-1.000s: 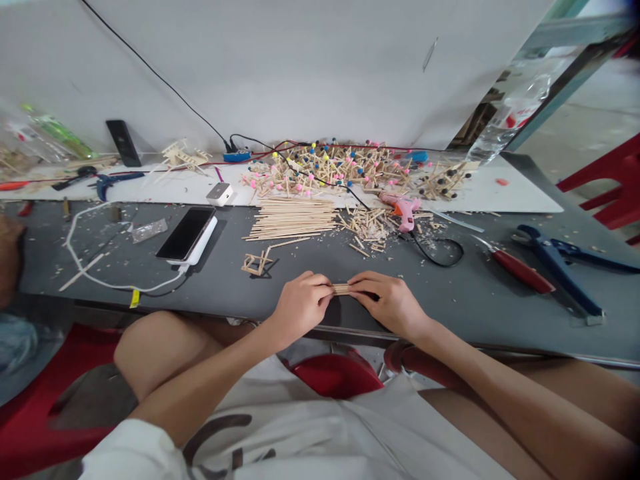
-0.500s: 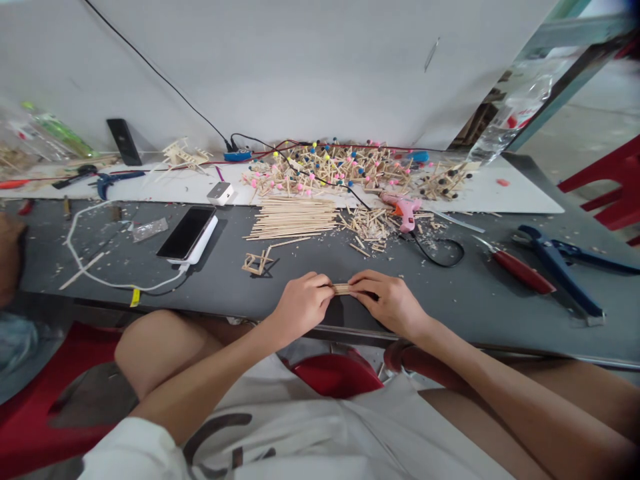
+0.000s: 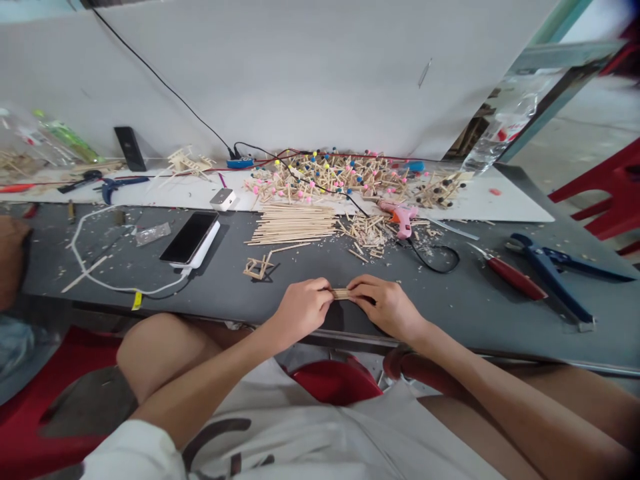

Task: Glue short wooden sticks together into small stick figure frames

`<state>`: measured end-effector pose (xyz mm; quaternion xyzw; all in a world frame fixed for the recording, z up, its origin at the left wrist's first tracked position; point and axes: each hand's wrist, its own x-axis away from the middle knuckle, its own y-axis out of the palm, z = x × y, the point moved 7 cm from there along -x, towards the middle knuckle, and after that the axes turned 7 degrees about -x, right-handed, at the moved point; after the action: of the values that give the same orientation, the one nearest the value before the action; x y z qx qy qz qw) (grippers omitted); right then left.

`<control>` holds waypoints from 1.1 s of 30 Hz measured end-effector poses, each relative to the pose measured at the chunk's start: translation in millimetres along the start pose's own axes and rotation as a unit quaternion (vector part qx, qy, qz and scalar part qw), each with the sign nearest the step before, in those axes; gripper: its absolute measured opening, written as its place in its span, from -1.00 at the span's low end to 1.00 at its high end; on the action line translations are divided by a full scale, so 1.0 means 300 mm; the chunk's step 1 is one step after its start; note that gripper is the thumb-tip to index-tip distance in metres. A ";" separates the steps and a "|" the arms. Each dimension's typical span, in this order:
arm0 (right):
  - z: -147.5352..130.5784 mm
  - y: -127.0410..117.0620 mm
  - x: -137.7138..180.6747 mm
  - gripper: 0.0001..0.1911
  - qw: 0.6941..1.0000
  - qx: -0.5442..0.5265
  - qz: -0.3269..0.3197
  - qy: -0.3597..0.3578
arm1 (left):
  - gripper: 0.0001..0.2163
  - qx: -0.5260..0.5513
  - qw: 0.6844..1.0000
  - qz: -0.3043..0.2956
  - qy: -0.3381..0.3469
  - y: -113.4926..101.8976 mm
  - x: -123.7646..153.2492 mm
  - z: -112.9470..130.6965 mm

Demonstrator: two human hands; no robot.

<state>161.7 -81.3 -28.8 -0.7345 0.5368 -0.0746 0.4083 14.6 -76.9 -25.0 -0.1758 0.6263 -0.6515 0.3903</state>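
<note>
Between my two hands lies a small bundle of short wooden sticks (image 3: 341, 294), level and just above the table's front edge. My left hand (image 3: 304, 303) pinches its left end, and my right hand (image 3: 387, 303) pinches the right end. Fingertips cover both ends, so how many sticks there are is hidden. Beyond my left hand stands a small open frame of glued sticks (image 3: 257, 268). Farther back is a row of long wooden sticks (image 3: 295, 225), with a heap of short cut pieces (image 3: 367, 233) to its right.
A pink glue gun (image 3: 403, 219) lies behind the cut pieces. To the right are a red-handled knife (image 3: 517, 278) and a blue cutter (image 3: 555, 277). A phone (image 3: 189, 238) on a white power bank lies left. Ball-tipped stick pieces (image 3: 330, 175) are piled behind. Another person's arm (image 3: 13, 260) shows far left.
The camera view has shifted slightly, so the table contents appear a little lower. Both hands keep hold of the stick bundle in almost the same place.
</note>
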 end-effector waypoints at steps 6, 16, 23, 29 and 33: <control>0.000 0.001 0.000 -0.80 1.000 -0.005 -0.006 0.000 | -0.80 -0.004 1.000 0.007 -0.001 -0.006 -0.001 0.001; -0.008 -0.002 -0.006 -0.81 1.000 -0.003 -0.009 0.001 | -0.78 0.003 0.999 -0.005 0.045 -0.019 -0.017 0.016; -0.006 -0.003 -0.006 -0.80 1.000 -0.007 -0.013 -0.004 | -0.79 0.015 0.999 -0.003 0.043 -0.021 -0.019 0.006; -0.007 -0.005 -0.003 -0.80 1.000 -0.002 -0.004 -0.017 | -0.78 0.034 0.998 0.005 0.044 -0.018 -0.019 0.000; -0.004 0.000 -0.008 -0.79 1.000 -0.020 -0.015 -0.014 | -0.78 0.038 0.998 0.005 0.048 -0.018 -0.021 0.003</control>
<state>160.1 -80.0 -27.3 -0.7516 0.5210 -0.0595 0.4001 17.8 -73.3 -17.9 -0.1261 0.6204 -0.6803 0.3692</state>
